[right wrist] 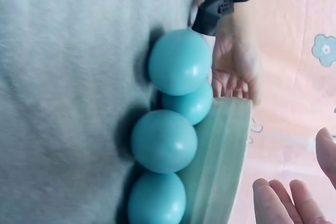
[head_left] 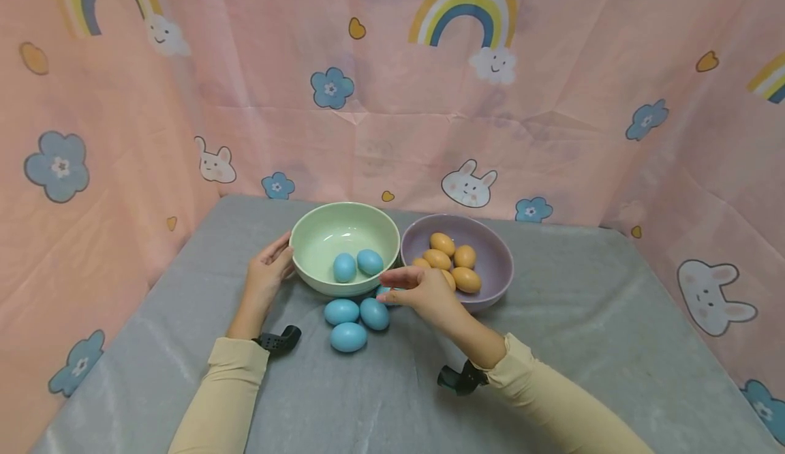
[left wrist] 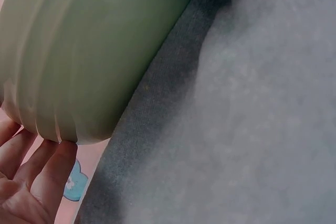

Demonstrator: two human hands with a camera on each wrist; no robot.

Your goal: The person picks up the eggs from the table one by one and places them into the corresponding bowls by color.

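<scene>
My left hand [head_left: 268,270] rests its fingertips against the left side of a light green bowl [head_left: 319,236]. The left wrist view shows those fingers [left wrist: 55,174], fairly straight, touching the bowl's ridged outer wall. Two blue eggs [head_left: 345,267] lie inside that bowl. Several more blue eggs [head_left: 348,337] sit on the cloth just in front of it, one partly hidden behind my right hand [head_left: 426,297]. That hand hovers near the bowl's front right rim, thumb and fingers apart and nothing between them. In the right wrist view its fingertips [right wrist: 296,195] show beside the green bowl.
A purple bowl [head_left: 499,263] holding several yellow-orange eggs [head_left: 465,256] stands right beside the green one, partly covered by my right hand. Grey cloth [head_left: 601,345] spreads over the table. A pink printed curtain [head_left: 392,147] hangs behind and at both sides.
</scene>
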